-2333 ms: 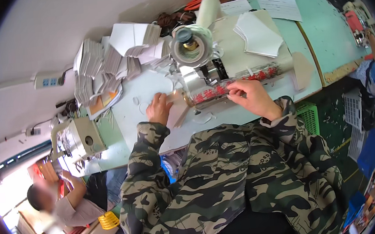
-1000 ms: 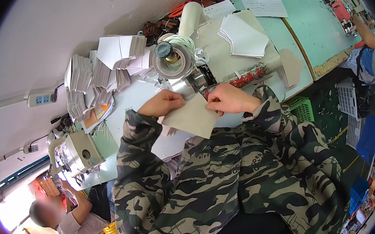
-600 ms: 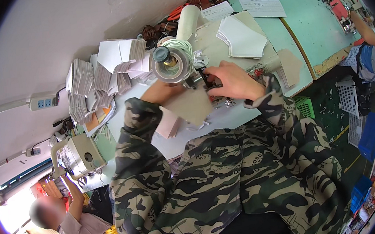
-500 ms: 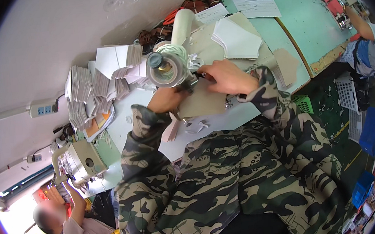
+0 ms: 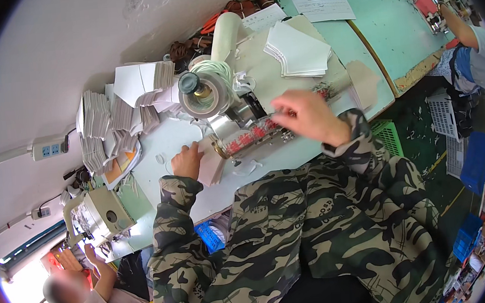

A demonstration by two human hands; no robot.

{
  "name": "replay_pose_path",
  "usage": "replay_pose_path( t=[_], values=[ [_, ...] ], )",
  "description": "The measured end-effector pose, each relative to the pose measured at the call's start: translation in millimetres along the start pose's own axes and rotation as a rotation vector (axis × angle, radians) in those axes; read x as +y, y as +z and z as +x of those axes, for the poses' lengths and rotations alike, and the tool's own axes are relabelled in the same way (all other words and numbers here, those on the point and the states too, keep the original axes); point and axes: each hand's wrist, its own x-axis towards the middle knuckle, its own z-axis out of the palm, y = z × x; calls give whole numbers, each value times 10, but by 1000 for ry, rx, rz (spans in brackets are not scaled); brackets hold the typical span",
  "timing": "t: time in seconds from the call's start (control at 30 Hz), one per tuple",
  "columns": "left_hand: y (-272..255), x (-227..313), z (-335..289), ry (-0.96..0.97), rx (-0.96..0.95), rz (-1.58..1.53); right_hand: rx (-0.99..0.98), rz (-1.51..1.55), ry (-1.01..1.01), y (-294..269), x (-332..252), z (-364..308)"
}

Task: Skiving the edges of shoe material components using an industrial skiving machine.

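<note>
Pale bench (image 5: 217, 196): left hand (image 5: 186, 161) loose-fingered at remaining cards (image 5: 212, 163) left of machine (image 5: 242, 115); right hand (image 5: 309, 116) over it, grip unclear. Finished: can't tell.

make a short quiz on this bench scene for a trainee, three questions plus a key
1. Multiple choice. Where is the left hand?
a) on the wall socket
b) at the left edge of the small pile of pale sheets
c) inside a blue crate

2. True or false: the green crate is off the tabletop, to the person's right.

3. Fill in: the right hand is over the machine arm, whose blotches are coloured ____.

Key: 1. b; 2. true; 3. red
</note>
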Motion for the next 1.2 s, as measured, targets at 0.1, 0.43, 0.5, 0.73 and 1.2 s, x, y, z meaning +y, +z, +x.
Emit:
replay_pose_path(
  t=[0.1, 0.43, 0.5, 0.73, 1.2],
  values=[
    [38, 33, -86, -35, 90, -13, -77, 99, -36, 240, -78, -55],
    [-1412, 270, 105, 259, -555, -1256, -143, 181, 62, 130, -36, -37],
    [-1463, 436, 160, 122, -472, -1013, -134, 149, 44, 169, -91, 38],
    [-1285, 544, 393, 74, -366, -944, -102, -68, -155, 218, -76, 245],
    [-1337, 723, 196, 152, -560, -1183, -339, 427, 176, 179, -61, 300]
  ],
)
